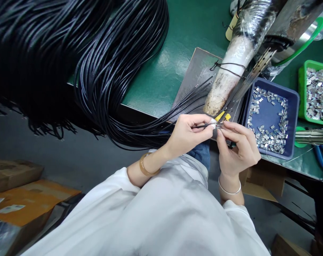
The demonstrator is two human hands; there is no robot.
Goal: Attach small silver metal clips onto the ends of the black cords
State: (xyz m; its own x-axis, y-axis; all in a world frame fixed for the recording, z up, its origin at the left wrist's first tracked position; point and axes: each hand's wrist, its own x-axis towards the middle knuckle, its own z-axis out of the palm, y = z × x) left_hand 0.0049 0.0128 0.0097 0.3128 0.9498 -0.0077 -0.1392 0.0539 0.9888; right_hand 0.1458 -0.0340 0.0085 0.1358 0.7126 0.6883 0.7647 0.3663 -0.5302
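Observation:
My left hand [189,133] pinches a black cable [201,126] close to its end, with something white wrapped on one fingertip. Facing it, my right hand [238,144] has thumb and fingers closed at a tiny shiny metal piece [219,124] by the cable's tip. The two hands almost meet in front of a yellow-tipped tool [223,116], whose lower part they hide. Several loose cable ends [195,90] lie on a grey board [192,71] just beyond my left hand.
A big bundle of black cables [118,64] hangs over the edge of the green table [151,92]. A blue tray [268,103] and a green bin [301,92] hold small metal pieces. A plastic-wrapped duct [233,60] slopes down above my hands. Cardboard boxes [36,199] stand on the floor.

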